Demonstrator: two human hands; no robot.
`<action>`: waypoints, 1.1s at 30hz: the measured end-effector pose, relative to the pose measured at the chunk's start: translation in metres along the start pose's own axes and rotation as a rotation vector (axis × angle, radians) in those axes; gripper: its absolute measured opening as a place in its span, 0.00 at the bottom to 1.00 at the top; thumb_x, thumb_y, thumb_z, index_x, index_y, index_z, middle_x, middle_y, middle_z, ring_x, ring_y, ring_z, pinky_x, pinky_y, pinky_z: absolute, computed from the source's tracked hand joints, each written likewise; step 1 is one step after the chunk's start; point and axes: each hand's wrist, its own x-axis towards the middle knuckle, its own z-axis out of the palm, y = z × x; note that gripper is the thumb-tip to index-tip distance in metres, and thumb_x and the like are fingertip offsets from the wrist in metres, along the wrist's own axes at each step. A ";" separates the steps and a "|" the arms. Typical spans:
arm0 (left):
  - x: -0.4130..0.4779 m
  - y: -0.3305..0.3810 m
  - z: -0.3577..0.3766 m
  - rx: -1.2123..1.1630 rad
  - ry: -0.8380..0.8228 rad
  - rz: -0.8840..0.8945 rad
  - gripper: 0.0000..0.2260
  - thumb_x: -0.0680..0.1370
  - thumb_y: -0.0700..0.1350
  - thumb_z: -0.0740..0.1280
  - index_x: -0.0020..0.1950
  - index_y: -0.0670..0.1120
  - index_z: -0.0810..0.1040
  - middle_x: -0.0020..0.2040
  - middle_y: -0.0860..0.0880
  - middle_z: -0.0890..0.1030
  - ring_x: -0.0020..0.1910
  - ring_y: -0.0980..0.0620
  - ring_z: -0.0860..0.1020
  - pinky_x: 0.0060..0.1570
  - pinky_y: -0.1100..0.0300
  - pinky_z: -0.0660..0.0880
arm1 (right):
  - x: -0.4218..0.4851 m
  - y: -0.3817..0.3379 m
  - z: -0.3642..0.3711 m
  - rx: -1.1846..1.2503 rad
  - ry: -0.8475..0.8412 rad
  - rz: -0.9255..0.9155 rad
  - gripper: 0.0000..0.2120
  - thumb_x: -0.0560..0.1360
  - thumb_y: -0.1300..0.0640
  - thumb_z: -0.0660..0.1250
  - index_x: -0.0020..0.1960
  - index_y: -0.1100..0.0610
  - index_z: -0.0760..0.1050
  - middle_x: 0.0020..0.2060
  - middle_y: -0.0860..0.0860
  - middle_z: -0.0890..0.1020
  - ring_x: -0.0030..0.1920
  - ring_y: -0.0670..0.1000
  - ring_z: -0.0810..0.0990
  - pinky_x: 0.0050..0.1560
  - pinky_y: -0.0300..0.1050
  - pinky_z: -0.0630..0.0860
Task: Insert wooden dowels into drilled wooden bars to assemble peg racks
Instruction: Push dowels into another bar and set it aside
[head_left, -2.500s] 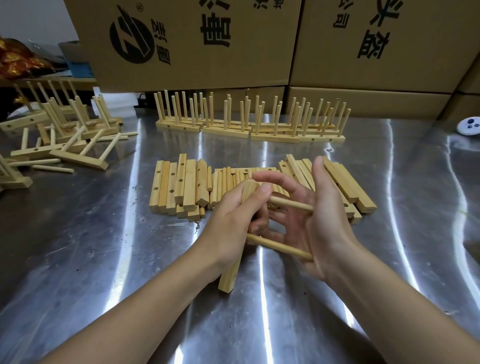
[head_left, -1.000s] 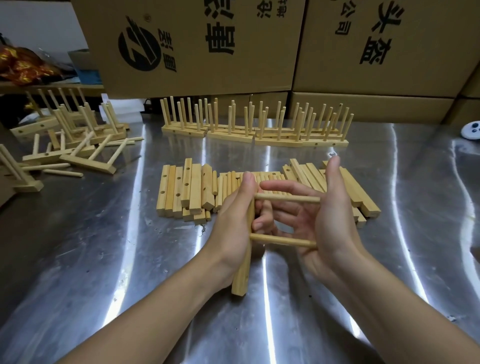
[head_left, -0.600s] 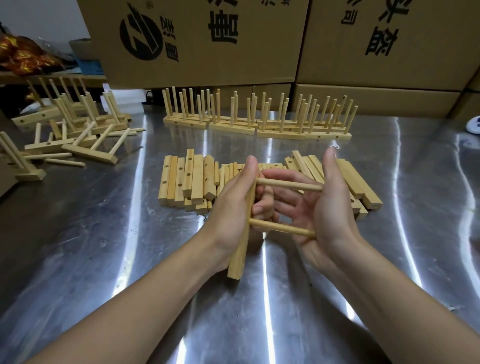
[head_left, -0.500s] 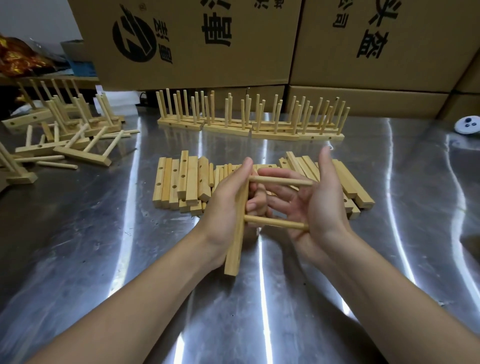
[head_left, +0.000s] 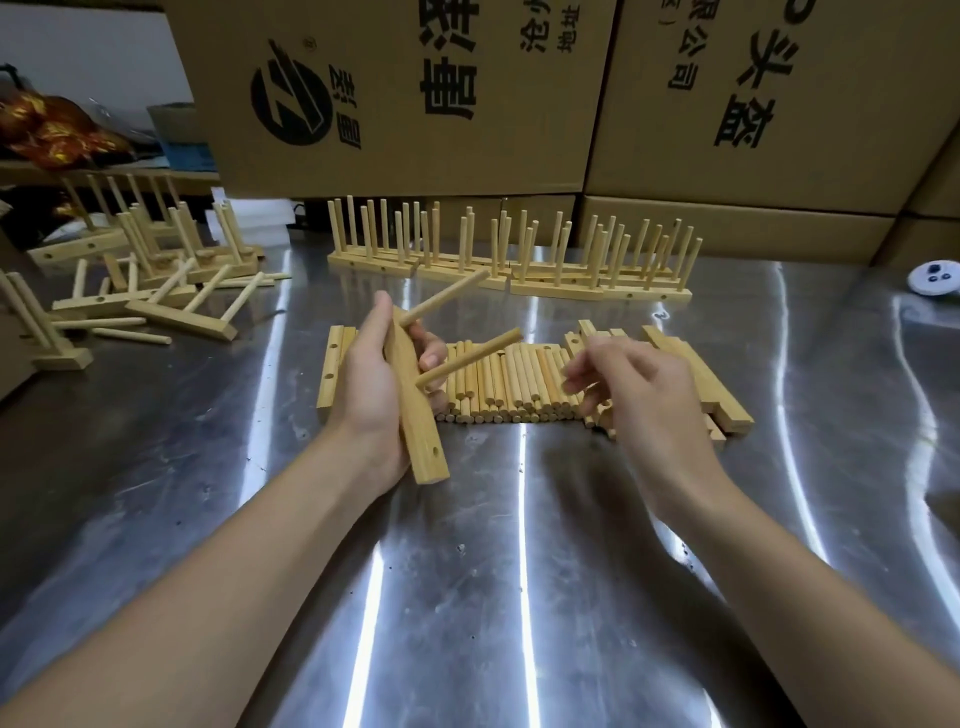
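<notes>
On my feed the far left of the steel counter (head_left: 519, 597) carries a loose heap of racks (head_left: 156, 291), some standing, some tipped on their sides, with a few stray pegs lying among them. Behind that heap I can make out something in red and gold foil (head_left: 47, 130), too dim to name. Moving in, the left hand (head_left: 369, 384) grips a drilled wooden bar (head_left: 422, 436), fingers wrapped round its far side and the thumb along the top, so the bar hangs tilted above the counter with its lower end toward me. Two dowels are seated in it and jut up to the right: an upper dowel (head_left: 447, 297) near the thumb and a lower dowel (head_left: 470, 357) at mid-bar. One hole near the bar's lower end is unfilled. Just behind that hand lies a stack of bare bars (head_left: 332, 364), and beside it a tight row of loose dowels (head_left: 519, 384) lies flat on the counter. Further back a line of finished racks (head_left: 519, 260) stands upright in front of printed cardboard boxes (head_left: 415, 104). The right hand (head_left: 639, 384) hovers over the right end of the dowel row, fingers loosely bent and blurred; I see nothing held in it. Under and past it lies a second stack of bars (head_left: 722, 400), and at the far right edge sits a small white round object (head_left: 932, 278).
</notes>
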 end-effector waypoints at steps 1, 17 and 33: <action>-0.001 -0.001 0.001 0.024 -0.007 0.006 0.22 0.86 0.64 0.57 0.41 0.50 0.73 0.32 0.51 0.70 0.28 0.54 0.66 0.29 0.61 0.64 | -0.005 0.000 0.004 -0.064 -0.074 -0.047 0.20 0.86 0.48 0.63 0.39 0.52 0.83 0.36 0.49 0.85 0.35 0.44 0.79 0.36 0.32 0.73; -0.003 -0.006 0.004 0.052 -0.009 0.075 0.22 0.87 0.64 0.56 0.42 0.49 0.73 0.31 0.51 0.70 0.26 0.54 0.67 0.24 0.63 0.65 | -0.003 0.011 -0.002 -0.968 -0.100 -0.377 0.07 0.80 0.43 0.71 0.54 0.45 0.82 0.44 0.39 0.78 0.49 0.44 0.73 0.47 0.43 0.72; -0.007 -0.004 0.008 0.089 0.014 0.080 0.22 0.87 0.63 0.55 0.43 0.49 0.72 0.31 0.50 0.69 0.26 0.54 0.66 0.26 0.62 0.65 | 0.011 0.030 -0.014 -1.033 -0.132 -0.303 0.15 0.76 0.47 0.77 0.62 0.42 0.82 0.59 0.42 0.77 0.65 0.48 0.69 0.64 0.47 0.69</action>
